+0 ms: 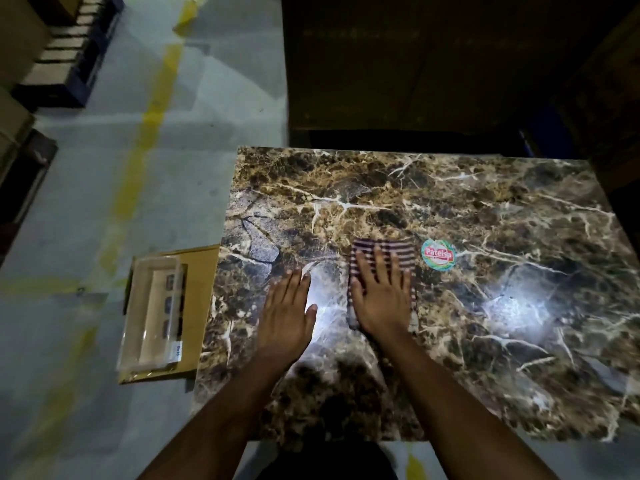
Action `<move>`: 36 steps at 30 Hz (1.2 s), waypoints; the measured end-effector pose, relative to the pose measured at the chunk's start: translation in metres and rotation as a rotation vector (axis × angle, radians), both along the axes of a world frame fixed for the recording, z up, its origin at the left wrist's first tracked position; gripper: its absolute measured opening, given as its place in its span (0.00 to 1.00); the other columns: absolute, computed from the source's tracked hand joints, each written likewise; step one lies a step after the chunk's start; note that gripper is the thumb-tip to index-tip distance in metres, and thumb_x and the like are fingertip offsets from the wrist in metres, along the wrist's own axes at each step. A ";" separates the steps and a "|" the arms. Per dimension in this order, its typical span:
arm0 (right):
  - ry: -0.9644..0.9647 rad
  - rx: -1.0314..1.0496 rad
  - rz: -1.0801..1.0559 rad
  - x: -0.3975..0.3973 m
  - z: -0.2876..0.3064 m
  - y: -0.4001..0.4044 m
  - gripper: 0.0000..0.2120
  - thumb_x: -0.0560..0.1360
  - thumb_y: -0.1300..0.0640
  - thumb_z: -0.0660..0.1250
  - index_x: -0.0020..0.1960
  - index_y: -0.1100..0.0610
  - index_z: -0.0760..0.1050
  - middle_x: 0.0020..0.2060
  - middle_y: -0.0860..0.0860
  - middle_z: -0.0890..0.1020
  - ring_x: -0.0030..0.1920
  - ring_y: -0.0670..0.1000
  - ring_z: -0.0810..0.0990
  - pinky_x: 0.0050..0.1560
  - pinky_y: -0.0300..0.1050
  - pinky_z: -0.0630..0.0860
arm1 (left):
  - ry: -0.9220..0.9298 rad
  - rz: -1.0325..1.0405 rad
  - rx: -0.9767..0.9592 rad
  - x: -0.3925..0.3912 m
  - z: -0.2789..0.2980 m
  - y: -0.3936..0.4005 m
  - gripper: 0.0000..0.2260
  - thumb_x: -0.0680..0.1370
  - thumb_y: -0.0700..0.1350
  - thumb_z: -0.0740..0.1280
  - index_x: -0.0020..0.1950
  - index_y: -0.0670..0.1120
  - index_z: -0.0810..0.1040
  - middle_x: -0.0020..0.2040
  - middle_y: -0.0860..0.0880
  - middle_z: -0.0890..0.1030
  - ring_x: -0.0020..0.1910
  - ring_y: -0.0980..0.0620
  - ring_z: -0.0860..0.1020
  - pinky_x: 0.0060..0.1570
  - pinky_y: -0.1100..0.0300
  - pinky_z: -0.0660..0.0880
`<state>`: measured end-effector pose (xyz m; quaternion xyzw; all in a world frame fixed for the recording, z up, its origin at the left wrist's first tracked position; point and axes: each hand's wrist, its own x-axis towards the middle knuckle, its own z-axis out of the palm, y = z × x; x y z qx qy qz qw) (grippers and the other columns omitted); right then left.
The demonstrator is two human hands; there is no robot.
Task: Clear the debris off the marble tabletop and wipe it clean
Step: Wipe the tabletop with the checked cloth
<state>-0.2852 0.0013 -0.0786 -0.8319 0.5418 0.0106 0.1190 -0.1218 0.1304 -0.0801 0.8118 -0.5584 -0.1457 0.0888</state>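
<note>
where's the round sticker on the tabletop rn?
In the head view, the round sticker sits on the marble tabletop right of centre, just right of the striped cloth under the right hand.

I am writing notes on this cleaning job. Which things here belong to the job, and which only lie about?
For the job:
- tabletop
- striped cloth, under the right hand
- left hand, flat on the marble

Lying about:
- round sticker on the marble
- clear box on the cardboard, beside the table
- pallet on the floor
</note>
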 end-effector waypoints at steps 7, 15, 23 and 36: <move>-0.028 0.075 0.243 0.029 0.008 0.061 0.28 0.84 0.38 0.41 0.82 0.38 0.43 0.82 0.46 0.42 0.83 0.56 0.39 0.80 0.59 0.34 | 0.011 0.018 0.018 -0.013 0.009 0.024 0.26 0.86 0.53 0.50 0.83 0.47 0.52 0.83 0.49 0.52 0.82 0.49 0.50 0.78 0.55 0.42; -0.032 0.014 -0.008 -0.025 0.003 0.112 0.30 0.82 0.39 0.48 0.83 0.41 0.52 0.83 0.50 0.56 0.83 0.59 0.50 0.79 0.63 0.49 | -0.037 -0.062 0.010 -0.021 0.009 0.064 0.26 0.84 0.54 0.51 0.82 0.48 0.59 0.82 0.49 0.59 0.80 0.48 0.57 0.77 0.55 0.44; 0.029 0.032 0.051 -0.022 -0.004 0.084 0.28 0.84 0.38 0.45 0.83 0.39 0.45 0.84 0.48 0.47 0.83 0.56 0.41 0.79 0.60 0.37 | -0.017 -0.069 -0.009 -0.040 0.001 0.100 0.26 0.84 0.53 0.53 0.82 0.47 0.58 0.82 0.49 0.58 0.81 0.48 0.54 0.78 0.51 0.51; 0.045 0.065 0.050 -0.035 0.000 0.132 0.28 0.84 0.37 0.43 0.82 0.39 0.40 0.83 0.48 0.42 0.82 0.56 0.38 0.78 0.60 0.33 | 0.047 -0.061 -0.039 -0.050 -0.005 0.134 0.26 0.84 0.54 0.47 0.81 0.48 0.60 0.81 0.48 0.61 0.80 0.47 0.58 0.78 0.46 0.56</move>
